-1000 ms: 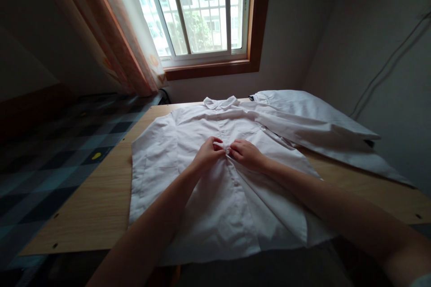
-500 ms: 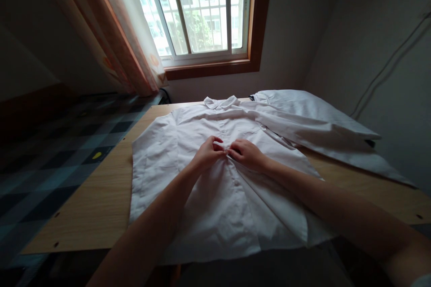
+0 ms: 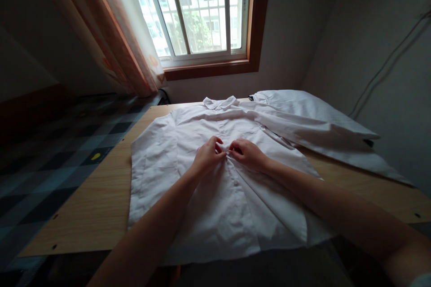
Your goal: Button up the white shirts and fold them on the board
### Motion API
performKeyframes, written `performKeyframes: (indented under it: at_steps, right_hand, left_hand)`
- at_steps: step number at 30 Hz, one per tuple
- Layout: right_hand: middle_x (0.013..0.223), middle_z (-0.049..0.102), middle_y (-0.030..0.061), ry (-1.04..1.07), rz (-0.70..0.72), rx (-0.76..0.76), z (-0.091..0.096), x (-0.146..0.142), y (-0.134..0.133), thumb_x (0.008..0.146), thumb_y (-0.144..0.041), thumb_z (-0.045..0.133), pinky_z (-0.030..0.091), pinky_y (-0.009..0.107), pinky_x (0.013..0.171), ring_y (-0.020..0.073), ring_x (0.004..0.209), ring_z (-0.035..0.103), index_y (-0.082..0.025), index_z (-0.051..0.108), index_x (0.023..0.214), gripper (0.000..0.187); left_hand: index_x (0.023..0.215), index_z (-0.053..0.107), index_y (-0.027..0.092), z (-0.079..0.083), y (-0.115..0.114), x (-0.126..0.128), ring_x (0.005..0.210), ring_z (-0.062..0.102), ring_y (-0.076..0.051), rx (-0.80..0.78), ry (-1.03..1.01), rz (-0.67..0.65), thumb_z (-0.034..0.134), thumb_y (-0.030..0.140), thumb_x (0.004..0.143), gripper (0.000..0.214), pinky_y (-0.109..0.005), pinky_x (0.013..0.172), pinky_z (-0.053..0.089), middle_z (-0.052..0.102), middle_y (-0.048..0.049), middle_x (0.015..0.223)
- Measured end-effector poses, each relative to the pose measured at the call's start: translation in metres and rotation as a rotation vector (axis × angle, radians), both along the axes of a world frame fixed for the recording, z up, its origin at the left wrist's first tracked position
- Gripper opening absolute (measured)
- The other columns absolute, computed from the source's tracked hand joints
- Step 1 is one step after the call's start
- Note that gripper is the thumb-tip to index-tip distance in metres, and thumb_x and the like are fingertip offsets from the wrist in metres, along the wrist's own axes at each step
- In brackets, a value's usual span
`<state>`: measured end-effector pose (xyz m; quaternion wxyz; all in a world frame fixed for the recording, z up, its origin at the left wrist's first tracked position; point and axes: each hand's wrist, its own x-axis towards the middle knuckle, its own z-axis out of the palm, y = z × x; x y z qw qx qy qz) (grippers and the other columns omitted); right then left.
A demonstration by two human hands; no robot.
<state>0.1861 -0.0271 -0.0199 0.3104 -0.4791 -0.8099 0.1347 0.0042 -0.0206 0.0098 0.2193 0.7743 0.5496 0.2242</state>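
A white button-up shirt lies front side up, its collar toward the window and its hem toward me. At the middle of its front opening, my left hand pinches the fabric edge between thumb and fingers. Close against it on the right, my right hand pinches the other side of the same spot. The cloth is pulled up slightly into creases there. Whatever button lies between the fingertips is too small to make out. Lower on the placket, a white button shows.
The shirt rests on a pale wooden board. More white cloth lies at the back right. To the left is a checked cloth surface. A curtain hangs beside the barred window. A cable runs down the right wall.
Both hands stay at the same spot on the placket. The fingertips have shifted slightly, with a little more space between the hands. The shirt lies as before.
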Motion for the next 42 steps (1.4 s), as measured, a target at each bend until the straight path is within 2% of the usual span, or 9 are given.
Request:
performKeyframes:
  at_steps: [5, 7, 9, 12, 15, 19, 23, 36, 42]
  right_hand:
    - [0.081, 0.067, 0.0053, 0.013, 0.044, -0.007, 0.003, 0.004, -0.001, 0.088, -0.021, 0.062, 0.042, 0.027, 0.072, 0.0164, 0.078, 0.058, -0.015, 0.069, 0.083, 0.011]
    - [0.082, 0.068, 0.0059, 0.003, 0.046, 0.007, 0.005, 0.006, -0.003, 0.09, -0.022, 0.061, 0.044, 0.028, 0.076, 0.0169, 0.08, 0.059, -0.015, 0.071, 0.084, 0.014]
    - [0.089, 0.069, 0.0069, -0.032, 0.001, 0.044, 0.007, 0.009, -0.006, 0.088, -0.021, 0.061, 0.044, 0.031, 0.085, 0.019, 0.088, 0.061, -0.017, 0.073, 0.087, 0.013]
    - [0.114, 0.068, 0.009, -0.134, -0.134, 0.078, 0.005, 0.014, -0.008, 0.087, -0.023, 0.061, 0.038, 0.04, 0.103, 0.0249, 0.115, 0.056, -0.021, 0.073, 0.104, 0.02]
    - [0.142, 0.053, 0.0122, -0.278, -0.237, 0.004, -0.001, 0.017, -0.008, 0.093, -0.038, 0.054, 0.024, 0.053, 0.113, 0.0319, 0.137, 0.039, -0.023, 0.061, 0.131, 0.041]
    - [0.157, 0.035, 0.0126, -0.43, -0.211, -0.099, -0.005, 0.019, -0.004, 0.097, -0.056, 0.039, 0.018, 0.059, 0.114, 0.036, 0.145, 0.027, -0.028, 0.045, 0.146, 0.057]
    - [0.16, 0.029, 0.0111, -0.489, -0.176, -0.121, -0.004, 0.02, 0.007, 0.097, -0.062, 0.03, 0.015, 0.06, 0.115, 0.0363, 0.147, 0.021, -0.033, 0.039, 0.15, 0.06]
    - [0.161, 0.027, 0.0073, -0.487, -0.192, -0.153, 0.001, 0.017, 0.062, 0.096, -0.064, 0.03, 0.018, 0.059, 0.114, 0.0355, 0.147, 0.021, -0.038, 0.04, 0.149, 0.06]
    - [0.16, 0.028, 0.0063, -0.473, -0.205, -0.164, 0.002, 0.017, 0.075, 0.095, -0.065, 0.03, 0.018, 0.058, 0.115, 0.0354, 0.146, 0.025, -0.039, 0.04, 0.148, 0.06]
  left_hand:
    - [0.104, 0.06, 0.02, 0.001, 0.002, -0.001, 0.082, 0.065, -0.02, 0.047, 0.051, -0.007, 0.064, 0.03, 0.083, 0.024, -0.03, 0.078, 0.048, 0.07, -0.0023, 0.085]
    - [0.104, 0.063, 0.018, 0.001, 0.005, -0.002, 0.097, 0.063, -0.023, 0.124, 0.103, 0.002, 0.059, 0.029, 0.087, 0.021, -0.035, 0.091, 0.047, 0.07, -0.0065, 0.095]
    - [0.112, 0.064, 0.017, -0.001, 0.005, -0.003, 0.117, 0.056, -0.026, 0.195, 0.185, 0.029, 0.056, 0.03, 0.088, 0.028, -0.039, 0.105, 0.039, 0.066, -0.0113, 0.115]
    - [0.137, 0.053, 0.02, -0.004, 0.003, -0.002, 0.141, 0.035, -0.031, 0.135, 0.334, 0.063, 0.052, 0.038, 0.093, 0.047, -0.046, 0.116, 0.026, 0.045, -0.0139, 0.148]
    - [0.149, 0.038, 0.026, -0.009, -0.001, -0.001, 0.149, 0.016, -0.033, -0.007, 0.477, 0.051, 0.039, 0.047, 0.098, 0.056, -0.056, 0.118, 0.013, 0.024, -0.0127, 0.161]
    - [0.153, 0.031, 0.028, -0.013, -0.002, 0.001, 0.151, 0.008, -0.031, -0.024, 0.533, 0.034, 0.026, 0.051, 0.1, 0.058, -0.06, 0.118, 0.006, 0.014, -0.0117, 0.164]
    - [0.153, 0.03, 0.031, -0.013, 0.008, -0.001, 0.151, 0.01, -0.031, 0.005, 0.548, 0.029, 0.026, 0.055, 0.098, 0.059, -0.065, 0.115, 0.007, 0.014, -0.0097, 0.164]
    - [0.153, 0.028, 0.032, -0.011, 0.059, -0.007, 0.151, 0.01, -0.029, 0.027, 0.582, 0.036, 0.026, 0.056, 0.098, 0.061, -0.063, 0.116, 0.008, 0.014, -0.01, 0.164]
    - [0.152, 0.032, 0.033, -0.012, 0.075, -0.011, 0.149, 0.017, -0.031, 0.1, 0.541, 0.006, 0.035, 0.056, 0.097, 0.06, -0.063, 0.116, 0.013, 0.021, -0.0102, 0.162]
